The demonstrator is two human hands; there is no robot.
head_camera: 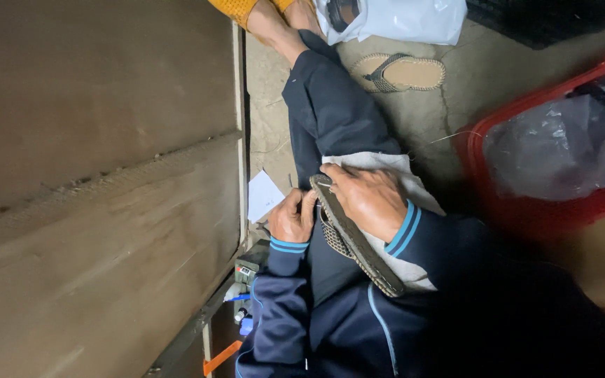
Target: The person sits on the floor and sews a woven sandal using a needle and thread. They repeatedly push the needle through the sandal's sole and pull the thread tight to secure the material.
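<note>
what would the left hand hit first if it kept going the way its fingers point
Probably the sandal it already touches: the left hand curls against its edge, opposite the right hand. Depth is unclear.

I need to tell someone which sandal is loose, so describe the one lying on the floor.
Start at the red basket. Beyond it, on the bare concrete floor, lies the loose sandal, beside a white plastic bag. It lies flat, sole down, straps up, untouched by either hand.
</note>
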